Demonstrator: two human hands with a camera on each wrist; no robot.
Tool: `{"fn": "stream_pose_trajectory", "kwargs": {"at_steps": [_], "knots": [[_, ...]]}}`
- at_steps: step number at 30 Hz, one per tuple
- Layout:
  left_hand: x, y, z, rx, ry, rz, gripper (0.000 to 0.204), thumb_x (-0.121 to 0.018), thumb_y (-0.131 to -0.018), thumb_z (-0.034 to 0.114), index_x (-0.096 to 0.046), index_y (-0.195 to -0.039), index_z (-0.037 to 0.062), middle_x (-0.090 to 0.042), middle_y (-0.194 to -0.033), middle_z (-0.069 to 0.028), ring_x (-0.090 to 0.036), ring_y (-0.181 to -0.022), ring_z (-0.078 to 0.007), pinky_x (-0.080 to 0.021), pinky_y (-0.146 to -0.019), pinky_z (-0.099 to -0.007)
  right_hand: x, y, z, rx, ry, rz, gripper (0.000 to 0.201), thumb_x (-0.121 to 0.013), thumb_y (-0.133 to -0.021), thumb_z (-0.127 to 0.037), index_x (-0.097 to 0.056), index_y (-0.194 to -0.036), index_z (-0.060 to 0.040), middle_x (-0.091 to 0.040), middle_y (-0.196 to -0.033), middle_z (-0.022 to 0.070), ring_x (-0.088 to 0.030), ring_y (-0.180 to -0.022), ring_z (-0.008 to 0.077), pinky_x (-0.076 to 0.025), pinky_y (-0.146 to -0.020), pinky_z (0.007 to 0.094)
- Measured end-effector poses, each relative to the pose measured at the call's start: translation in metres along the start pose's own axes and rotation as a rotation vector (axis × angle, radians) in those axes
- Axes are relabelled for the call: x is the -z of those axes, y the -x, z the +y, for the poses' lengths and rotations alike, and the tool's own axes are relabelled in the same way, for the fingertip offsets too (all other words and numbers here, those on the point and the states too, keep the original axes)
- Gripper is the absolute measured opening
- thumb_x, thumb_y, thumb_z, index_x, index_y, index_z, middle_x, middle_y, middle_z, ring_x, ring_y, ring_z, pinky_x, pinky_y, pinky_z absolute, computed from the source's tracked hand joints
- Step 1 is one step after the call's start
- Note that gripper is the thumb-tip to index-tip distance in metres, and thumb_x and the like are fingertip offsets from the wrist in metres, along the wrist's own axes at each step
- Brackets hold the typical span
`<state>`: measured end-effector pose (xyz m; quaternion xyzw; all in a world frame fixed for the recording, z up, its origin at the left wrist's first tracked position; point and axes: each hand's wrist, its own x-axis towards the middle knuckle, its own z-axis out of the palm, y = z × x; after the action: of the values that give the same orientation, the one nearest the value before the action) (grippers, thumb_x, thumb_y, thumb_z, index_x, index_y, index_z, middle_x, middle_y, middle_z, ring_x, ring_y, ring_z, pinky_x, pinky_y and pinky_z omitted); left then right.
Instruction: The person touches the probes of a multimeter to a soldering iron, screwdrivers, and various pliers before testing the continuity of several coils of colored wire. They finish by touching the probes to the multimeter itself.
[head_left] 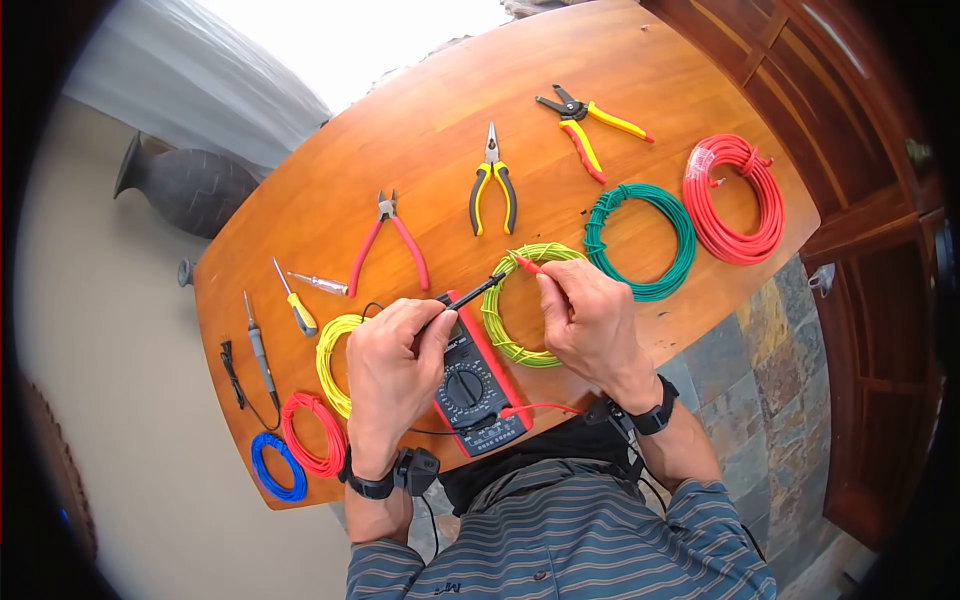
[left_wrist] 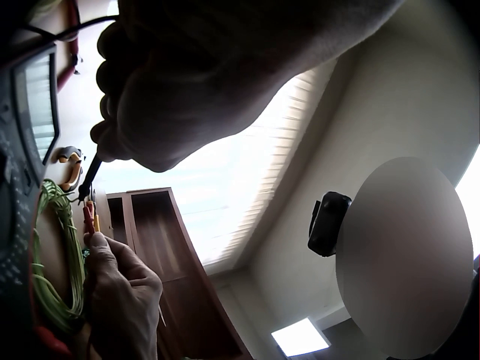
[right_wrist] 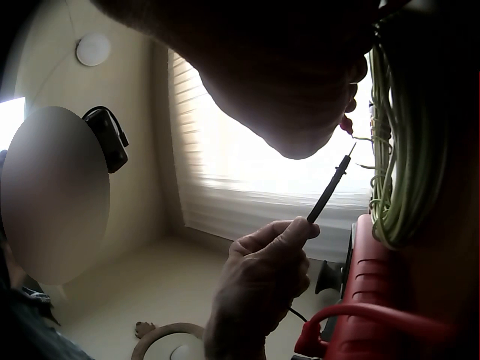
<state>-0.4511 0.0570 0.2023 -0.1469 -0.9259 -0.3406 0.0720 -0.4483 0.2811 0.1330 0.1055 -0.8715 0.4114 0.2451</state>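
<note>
My left hand (head_left: 392,368) pinches a black multimeter probe (head_left: 476,292) between thumb and fingers, its tip pointing up and right. In my right hand (head_left: 592,322) is a red probe (head_left: 527,264), gripped near its tip. The two tips come close together over the far side of a yellow-green wire coil (head_left: 492,322). In the right wrist view, the black probe (right_wrist: 330,187) points at a bent wire end beside the red probe's tip (right_wrist: 346,124). Below the hands lies the red-and-black multimeter (head_left: 464,386), its leads plugged in at the near end.
Wire cutters (head_left: 412,247), long-nose pliers (head_left: 480,203) and wire strippers (head_left: 590,140) lie farther back. Green (head_left: 683,255) and large red (head_left: 770,225) coils are at right. On the left are yellow (head_left: 327,365), small red (head_left: 300,452) and blue (head_left: 262,478) coils, screwdrivers and a soldering iron (head_left: 259,350).
</note>
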Motion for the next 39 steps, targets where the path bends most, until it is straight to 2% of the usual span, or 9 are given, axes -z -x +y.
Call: {"fn": "stream_pose_trajectory", "kwargs": {"at_steps": [2, 15, 17, 19, 22, 26, 31, 34, 39], "knots": [[0.001, -0.001, 0.003, 0.043, 0.002, -0.038, 0.009, -0.079, -0.093, 0.009, -0.075, -0.092, 0.0002, -0.074, -0.085, -0.0142, -0.072, -0.074, -0.0345, -0.054, -0.065, -0.0418, 0.0, 0.0, -0.001, -0.006, -0.001, -0.003, 0.005, -0.072, -0.095, -0.004, -0.067, -0.095, -0.0021, -0.068, -0.085, 0.0159, -0.069, -0.077, 0.0367, -0.054, -0.063, 0.045], [-0.003, 0.0, -0.005, 0.039, -0.258, 0.141, 0.008, -0.078, -0.093, 0.009, -0.074, -0.093, 0.0015, -0.074, -0.088, -0.0143, -0.073, -0.078, -0.0357, -0.055, -0.066, -0.0428, 0.0, 0.0, -0.002, -0.03, -0.008, 0.008, 0.003, -0.07, -0.095, -0.004, -0.068, -0.095, -0.0017, -0.069, -0.086, 0.0174, -0.069, -0.076, 0.039, -0.055, -0.063, 0.0466], [0.003, 0.003, -0.005, -0.045, -0.156, 0.2, 0.007, -0.077, -0.094, 0.003, -0.073, -0.092, -0.0029, -0.072, -0.082, -0.0157, -0.068, -0.07, -0.0337, -0.052, -0.064, -0.0381, 0.0, 0.0, -0.003, -0.068, 0.047, 0.026, 0.003, -0.07, -0.096, -0.005, -0.069, -0.096, -0.002, -0.07, -0.087, 0.0183, -0.07, -0.077, 0.0402, -0.055, -0.064, 0.048], [0.021, 0.013, -0.002, -0.027, -0.172, 0.183, 0.005, -0.077, -0.094, 0.001, -0.074, -0.096, -0.0033, -0.072, -0.082, -0.0133, -0.068, -0.067, -0.0249, -0.051, -0.064, -0.0327, 0.0, 0.001, -0.002, -0.076, 0.035, -0.018, 0.003, -0.07, -0.097, -0.004, -0.07, -0.098, -0.0012, -0.071, -0.089, 0.0192, -0.07, -0.078, 0.0411, -0.055, -0.065, 0.0476], [0.049, 0.037, 0.0, 0.225, 0.082, 0.332, 0.004, -0.075, -0.099, -0.001, -0.076, -0.101, -0.0051, -0.068, -0.082, 0.0017, -0.055, -0.073, -0.0029, -0.043, -0.065, -0.0217, 0.005, 0.0, -0.009, -0.125, -0.023, -0.001, 0.006, -0.07, -0.096, 0.001, -0.071, -0.102, 0.0011, -0.072, -0.09, 0.0189, -0.07, -0.074, 0.0375, -0.055, -0.066, 0.0417], [0.086, 0.08, -0.011, 0.406, 0.19, 0.605, 0.005, -0.078, -0.099, 0.001, -0.077, -0.1, -0.0042, -0.065, -0.078, 0.0013, -0.052, -0.069, -0.0034, -0.038, -0.059, -0.0233, 0.015, -0.002, -0.027, -0.117, -0.077, -0.028, 0.007, -0.072, -0.097, 0.001, -0.072, -0.104, 0.0015, -0.071, -0.085, 0.0151, -0.068, -0.067, 0.0275, -0.051, -0.061, 0.036], [0.1, 0.127, -0.024, 0.468, 0.07, 0.504, 0.008, -0.08, -0.099, 0.005, -0.078, -0.1, -0.0031, -0.063, -0.077, 0.0027, -0.046, -0.066, -0.004, -0.034, -0.057, -0.0239, 0.017, -0.011, -0.069, -0.079, -0.2, -0.129, 0.008, -0.074, -0.096, 0.001, -0.072, -0.104, 0.0017, -0.069, -0.081, 0.0132, -0.064, -0.063, 0.0243, -0.048, -0.055, 0.0346], [0.096, 0.136, -0.032, 0.511, -0.015, 0.482, 0.009, -0.079, -0.098, 0.004, -0.077, -0.1, -0.0045, -0.063, -0.075, 0.0005, -0.046, -0.064, -0.0055, -0.035, -0.056, -0.0256, -0.004, -0.016, -0.084, 0.153, -0.29, -0.238, 0.009, -0.074, -0.093, 0.002, -0.072, -0.102, 0.0004, -0.067, -0.08, 0.014, -0.065, -0.063, 0.0305, -0.049, -0.054, 0.0392], [0.096, 0.144, -0.052, 0.547, -0.137, 0.489, 0.01, -0.079, -0.097, 0.003, -0.075, -0.098, -0.006, -0.064, -0.074, -0.0049, -0.048, -0.062, -0.0086, -0.038, -0.056, -0.0285, -0.038, -0.012, -0.099, 0.292, -0.195, -0.41, 0.009, -0.074, -0.093, -0.006, -0.066, -0.094, -0.0027, -0.062, -0.076, 0.0123, -0.068, -0.066, 0.0333, -0.052, -0.055, 0.0435]]}}
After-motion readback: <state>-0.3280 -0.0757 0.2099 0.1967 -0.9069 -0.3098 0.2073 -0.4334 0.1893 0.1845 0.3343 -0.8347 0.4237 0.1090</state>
